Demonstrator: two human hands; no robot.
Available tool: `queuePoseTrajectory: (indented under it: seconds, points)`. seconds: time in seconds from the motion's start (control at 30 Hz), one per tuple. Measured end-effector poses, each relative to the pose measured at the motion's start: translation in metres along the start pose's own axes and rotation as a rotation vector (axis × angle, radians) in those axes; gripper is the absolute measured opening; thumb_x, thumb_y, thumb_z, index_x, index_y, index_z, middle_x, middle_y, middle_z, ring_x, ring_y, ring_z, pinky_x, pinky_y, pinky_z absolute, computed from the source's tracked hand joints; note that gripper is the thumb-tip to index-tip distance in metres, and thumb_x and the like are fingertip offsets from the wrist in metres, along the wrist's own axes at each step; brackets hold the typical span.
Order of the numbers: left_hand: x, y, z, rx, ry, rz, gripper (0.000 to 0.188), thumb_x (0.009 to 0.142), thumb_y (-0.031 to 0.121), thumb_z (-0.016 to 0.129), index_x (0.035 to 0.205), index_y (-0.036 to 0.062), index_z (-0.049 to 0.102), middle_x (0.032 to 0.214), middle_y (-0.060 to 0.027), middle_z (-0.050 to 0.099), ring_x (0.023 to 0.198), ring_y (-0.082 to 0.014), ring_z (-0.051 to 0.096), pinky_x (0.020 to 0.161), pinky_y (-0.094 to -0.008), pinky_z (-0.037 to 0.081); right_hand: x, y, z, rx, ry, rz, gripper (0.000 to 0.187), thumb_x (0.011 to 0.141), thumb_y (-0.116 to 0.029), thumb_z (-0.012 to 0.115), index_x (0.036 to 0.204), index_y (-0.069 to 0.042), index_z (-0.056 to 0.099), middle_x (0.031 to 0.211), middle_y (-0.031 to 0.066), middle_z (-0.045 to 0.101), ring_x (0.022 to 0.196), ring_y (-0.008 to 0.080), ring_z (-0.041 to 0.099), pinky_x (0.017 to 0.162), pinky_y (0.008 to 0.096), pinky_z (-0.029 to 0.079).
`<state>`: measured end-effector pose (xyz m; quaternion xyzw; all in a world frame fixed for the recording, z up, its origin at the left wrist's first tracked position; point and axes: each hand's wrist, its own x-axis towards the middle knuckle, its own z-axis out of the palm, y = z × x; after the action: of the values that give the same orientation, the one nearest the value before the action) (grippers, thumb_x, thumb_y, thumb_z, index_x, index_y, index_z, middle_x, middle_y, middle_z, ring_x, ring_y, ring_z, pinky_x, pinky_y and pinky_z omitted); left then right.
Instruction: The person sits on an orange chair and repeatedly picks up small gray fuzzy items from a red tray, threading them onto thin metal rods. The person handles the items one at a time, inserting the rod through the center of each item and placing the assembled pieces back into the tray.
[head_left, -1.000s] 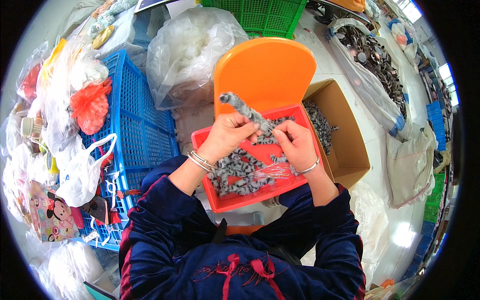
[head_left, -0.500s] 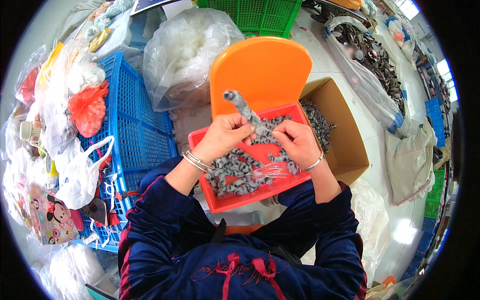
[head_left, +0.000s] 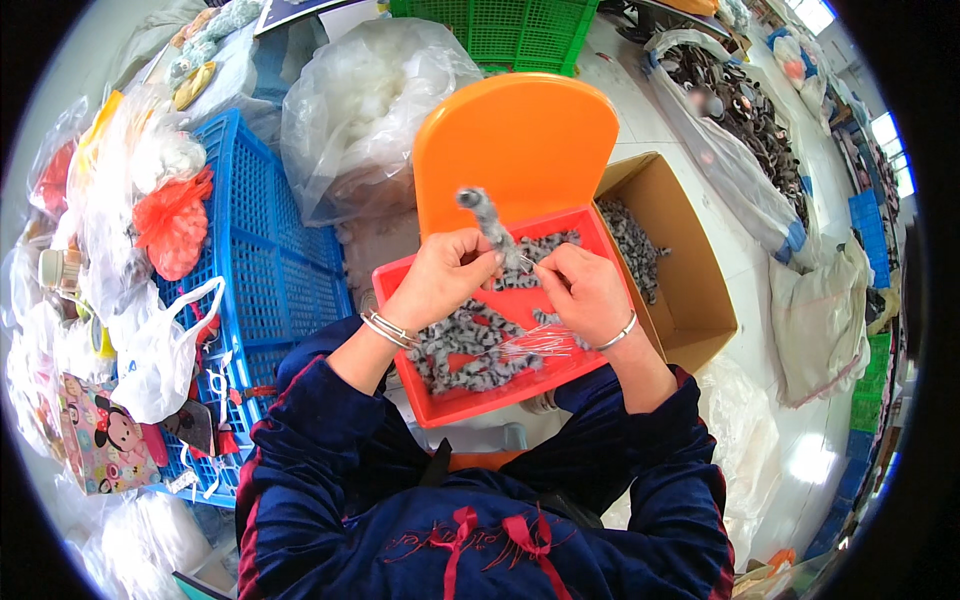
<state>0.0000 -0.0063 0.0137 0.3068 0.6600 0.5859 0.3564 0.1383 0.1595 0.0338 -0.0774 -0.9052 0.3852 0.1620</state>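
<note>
A grey-and-black furry plush tube [head_left: 484,212] stands up from my left hand [head_left: 445,275], its base pinched between thumb and fingers. My right hand [head_left: 588,295] is closed in a pinch on a thin white wire [head_left: 526,262] at the tube's lower end; how far the wire reaches inside is hidden. Both hands are over a red plastic tray [head_left: 480,402]. Similar furry pieces [head_left: 455,370] lie in it, along with a loose bunch of thin white wires [head_left: 535,344].
Behind the tray rises an orange chair back [head_left: 515,140]. A cardboard box [head_left: 695,260] with more furry pieces stands at right. To the left are a blue crate [head_left: 275,230] and a clear bag of white stuffing [head_left: 370,110]. A green crate [head_left: 500,35] sits beyond.
The furry tube's tip has dipped slightly and tilted right, toward upright. My right hand has edged closer to my left, with less wire showing between them.
</note>
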Motion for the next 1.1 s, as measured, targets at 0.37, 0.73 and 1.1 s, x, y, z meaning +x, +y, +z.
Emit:
queuePoseTrajectory:
  seconds: [0.37,0.73,1.1]
  points:
    - [0.002,-0.012,0.005,-0.231,0.007,-0.006,0.013,0.093,0.012,0.061,0.088,0.0004,0.062,0.076,-0.0019,0.065,0.066,-0.0061,0.058,0.062,-0.0209,0.047,-0.001,-0.002,0.004,0.060,0.021,0.022,0.007,0.084,-0.003,0.066,0.082,-0.001,0.060,0.076,0.0136,0.061,0.066,0.0287,0.062,0.058,0.0345,0.048]
    - [0.001,0.000,0.007,-0.284,-0.018,-0.142,0.014,0.091,0.016,0.065,0.089,0.0019,0.067,0.077,-0.0007,0.066,0.066,-0.0053,0.058,0.062,-0.0193,0.047,0.000,-0.005,0.012,0.028,0.148,-0.053,0.009,0.082,-0.001,0.069,0.079,0.000,0.061,0.067,0.0089,0.055,0.055,0.0170,0.053,0.051,0.0298,0.041]
    - [0.002,-0.010,0.009,-0.313,-0.054,-0.137,0.014,0.093,0.013,0.063,0.092,0.0004,0.068,0.082,-0.0045,0.069,0.066,-0.0075,0.060,0.062,-0.0200,0.049,0.000,-0.007,0.013,0.106,0.076,0.035,0.005,0.083,-0.001,0.066,0.085,-0.001,0.062,0.076,0.0127,0.061,0.065,0.0249,0.061,0.058,0.0334,0.048]
